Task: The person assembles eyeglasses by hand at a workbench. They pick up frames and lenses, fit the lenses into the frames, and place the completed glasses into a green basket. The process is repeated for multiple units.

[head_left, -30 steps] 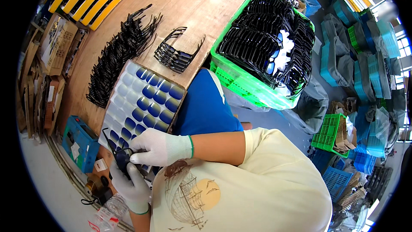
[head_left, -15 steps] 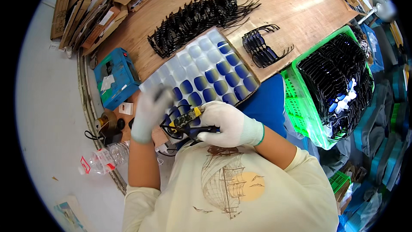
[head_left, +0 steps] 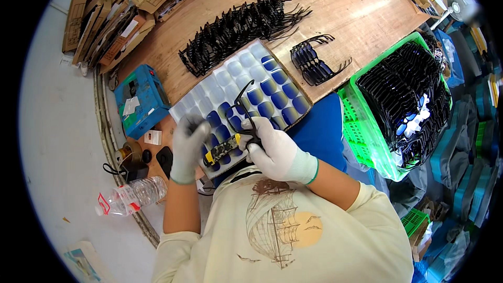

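Wooden worktable (head_left: 361, 8) with lens tray (head_left: 225, 168), black spectacle frames and two gloved hands

Surface: brown wood, flattened cardboard (head_left: 121, 18) leaning in a heap at its far left.
Tray: pale, set at a slant at the near edge; rows of lenses, clear toward the left, blue-tinted (head_left: 269, 87) toward the right.
Right hand (head_left: 275, 152): white knit glove, green cuff; thumb and fingers closed on one black spectacle frame (head_left: 244, 109), held above the tray, one temple pointing up and away.
Tool (head_left: 223, 149): yellow ends, mottled grip, just beside the right fingertips over the tray; whether gripped or resting, cannot tell.
Left hand (head_left: 189, 149): matching glove, above the tray's left corner; fingers partly curled and blurred, contents cannot be told.
Beyond the tray: long row of black frames (head_left: 230, 34).
Right of the tray: smaller stack of frames (head_left: 313, 64).
Far right: green crate (head_left: 365, 141), heaped with black frames (head_left: 401, 86).
Left: blue box (head_left: 140, 102), tape roll (head_left: 134, 152), clear plastic bottle (head_left: 141, 193).
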`<state>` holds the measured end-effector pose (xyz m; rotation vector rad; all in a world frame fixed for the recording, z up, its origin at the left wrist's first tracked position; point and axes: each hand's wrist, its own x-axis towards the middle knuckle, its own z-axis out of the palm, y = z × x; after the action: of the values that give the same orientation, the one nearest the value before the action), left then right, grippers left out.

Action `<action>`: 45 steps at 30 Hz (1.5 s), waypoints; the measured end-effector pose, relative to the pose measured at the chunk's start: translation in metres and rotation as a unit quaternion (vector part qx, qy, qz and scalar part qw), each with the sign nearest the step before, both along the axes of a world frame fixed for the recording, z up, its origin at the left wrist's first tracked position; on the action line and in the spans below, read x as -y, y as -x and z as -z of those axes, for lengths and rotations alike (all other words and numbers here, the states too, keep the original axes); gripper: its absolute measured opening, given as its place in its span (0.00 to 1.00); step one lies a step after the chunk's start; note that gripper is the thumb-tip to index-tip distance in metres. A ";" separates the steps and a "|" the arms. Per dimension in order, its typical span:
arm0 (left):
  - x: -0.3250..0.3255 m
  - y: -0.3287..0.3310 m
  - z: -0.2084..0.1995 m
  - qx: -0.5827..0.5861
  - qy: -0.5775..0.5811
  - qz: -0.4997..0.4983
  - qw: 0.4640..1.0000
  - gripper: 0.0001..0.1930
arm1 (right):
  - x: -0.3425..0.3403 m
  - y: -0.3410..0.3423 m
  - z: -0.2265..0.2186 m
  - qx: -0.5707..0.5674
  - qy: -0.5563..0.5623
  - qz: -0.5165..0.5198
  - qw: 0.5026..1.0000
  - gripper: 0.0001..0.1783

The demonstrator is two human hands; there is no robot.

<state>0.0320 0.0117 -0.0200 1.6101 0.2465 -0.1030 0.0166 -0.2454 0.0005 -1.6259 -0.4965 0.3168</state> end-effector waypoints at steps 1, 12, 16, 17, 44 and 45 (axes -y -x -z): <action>0.014 0.017 -0.018 0.003 0.059 0.016 0.998 0.10 | -0.002 -0.001 -0.002 -0.001 0.021 0.010 1.000 0.23; 0.036 0.049 -0.046 0.033 0.110 0.054 0.992 0.12 | -0.004 0.003 -0.022 -0.050 -0.020 -0.059 0.997 0.12; 0.024 0.053 -0.046 -0.014 0.218 0.121 0.968 0.11 | 0.005 -0.004 -0.028 -0.094 0.035 -0.158 0.982 0.12; 0.025 0.053 -0.048 -0.004 0.191 0.125 0.974 0.11 | 0.004 -0.001 -0.023 -0.073 0.010 -0.137 0.988 0.12; 0.055 0.015 -0.061 0.086 -0.159 0.201 0.963 0.10 | 0.010 -0.011 -0.019 0.008 0.008 0.010 1.000 0.08; 0.055 0.006 -0.063 0.164 -0.154 0.220 0.949 0.10 | 0.014 -0.017 -0.017 -0.005 -0.026 -0.033 0.999 0.08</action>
<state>0.0259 -0.0436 0.0426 1.9412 -0.3774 -0.1408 0.0332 -0.2596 0.0172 -1.5589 -0.5473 0.3589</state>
